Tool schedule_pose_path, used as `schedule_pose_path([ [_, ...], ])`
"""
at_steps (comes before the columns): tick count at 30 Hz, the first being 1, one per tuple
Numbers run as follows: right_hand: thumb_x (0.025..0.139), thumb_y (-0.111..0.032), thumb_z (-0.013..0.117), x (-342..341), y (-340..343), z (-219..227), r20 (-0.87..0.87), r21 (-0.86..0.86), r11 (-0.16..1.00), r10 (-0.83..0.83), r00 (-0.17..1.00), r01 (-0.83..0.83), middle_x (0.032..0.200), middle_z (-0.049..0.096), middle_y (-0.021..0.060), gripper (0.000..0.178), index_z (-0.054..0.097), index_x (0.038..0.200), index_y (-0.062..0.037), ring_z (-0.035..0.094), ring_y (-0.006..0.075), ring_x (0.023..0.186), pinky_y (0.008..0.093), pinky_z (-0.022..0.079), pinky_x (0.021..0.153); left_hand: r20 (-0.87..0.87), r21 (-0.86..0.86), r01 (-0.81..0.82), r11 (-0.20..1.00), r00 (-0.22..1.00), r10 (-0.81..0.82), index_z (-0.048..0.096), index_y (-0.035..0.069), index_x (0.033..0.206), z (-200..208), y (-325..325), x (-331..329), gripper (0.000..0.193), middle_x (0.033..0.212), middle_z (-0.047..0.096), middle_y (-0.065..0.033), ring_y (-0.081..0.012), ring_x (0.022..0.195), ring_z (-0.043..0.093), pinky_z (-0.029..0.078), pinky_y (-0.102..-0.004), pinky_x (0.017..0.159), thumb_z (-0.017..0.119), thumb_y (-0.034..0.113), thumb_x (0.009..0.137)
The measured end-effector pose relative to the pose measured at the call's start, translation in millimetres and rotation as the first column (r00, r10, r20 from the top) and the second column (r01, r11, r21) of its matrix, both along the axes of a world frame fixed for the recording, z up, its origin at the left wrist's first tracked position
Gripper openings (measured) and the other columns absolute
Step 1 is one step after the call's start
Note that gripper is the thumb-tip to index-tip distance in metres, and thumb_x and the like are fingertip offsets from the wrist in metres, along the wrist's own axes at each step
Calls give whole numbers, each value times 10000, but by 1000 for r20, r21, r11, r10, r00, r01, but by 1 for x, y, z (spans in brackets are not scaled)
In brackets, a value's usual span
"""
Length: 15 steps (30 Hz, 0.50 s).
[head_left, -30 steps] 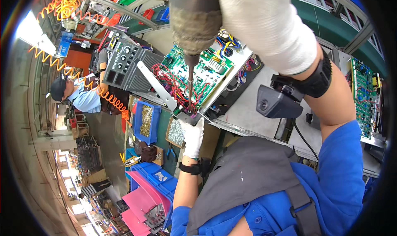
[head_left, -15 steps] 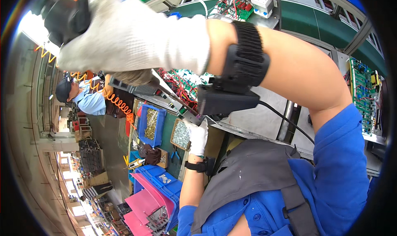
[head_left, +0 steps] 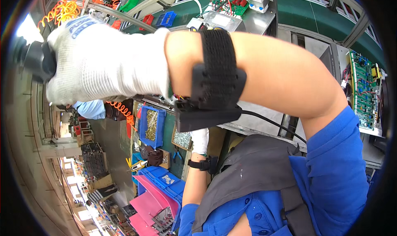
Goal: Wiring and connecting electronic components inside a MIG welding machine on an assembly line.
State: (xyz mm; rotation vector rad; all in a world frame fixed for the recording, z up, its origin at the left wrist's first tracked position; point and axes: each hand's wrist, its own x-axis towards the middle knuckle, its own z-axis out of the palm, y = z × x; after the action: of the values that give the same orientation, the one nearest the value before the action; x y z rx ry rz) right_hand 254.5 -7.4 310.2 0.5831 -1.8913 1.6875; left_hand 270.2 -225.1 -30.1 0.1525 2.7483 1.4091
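The wrist camera [head_left: 206, 117] hides the fingers of the left hand [head_left: 200, 141]; their grip cannot be determined. The right hand [head_left: 76, 62] covers part of the dark tool [head_left: 40, 61], whose outer end is blurred. The same hand masks most of the head of a co-worker [head_left: 93, 110]. Metal parts [head_left: 151, 126] in the blue bin [head_left: 152, 144] are too small to identify.

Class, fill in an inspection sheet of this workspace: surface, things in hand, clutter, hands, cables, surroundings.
Surface: green benchtop, partly covered by containers and tools.
Things in hand: dark tool, only partly visible.
Clutter: blue bin of gold-coloured hardware; tray of small silvery parts; pliers.
Hands: right hand gloved, gripping the dark tool; left hand gloved, partly hidden behind the right wrist's black device, grip unclear.
Cables: black cable from that device; orange coiled hose at left.
Surroundings: green circuit board at right; another person at left, partly hidden.
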Motion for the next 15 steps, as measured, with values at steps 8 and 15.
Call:
schedule_pose_path([
  [8, 721, -232, 633, -1, 41, -14, 51, -83, 995, -49, 997, 53, 625, 631, 130, 212, 672, 750, -25, 634, 237, 576, 359, 510, 540, -74, -34, -89, 995, 993, 87, 219, -56, 1363, -19, -5, -1, 748, 1234, 496, -224, -272, 1076, 553, 445, -361, 936, 635, -39, 742],
  [15, 724, -196, 682, -10, 15, -14, 112, -298, 873, 434, 894, -387, 490, 524, 41, 204, 581, 670, -28, 492, 152, 395, 306, 401, 365, -64, -300, 302, 905, 940, -335, 417, 33, 1364, -49, -36, -18, 574, 1332, 494, -139, -287, 1242, 454, 378, -437, 1059, 651, 48, 840],
])
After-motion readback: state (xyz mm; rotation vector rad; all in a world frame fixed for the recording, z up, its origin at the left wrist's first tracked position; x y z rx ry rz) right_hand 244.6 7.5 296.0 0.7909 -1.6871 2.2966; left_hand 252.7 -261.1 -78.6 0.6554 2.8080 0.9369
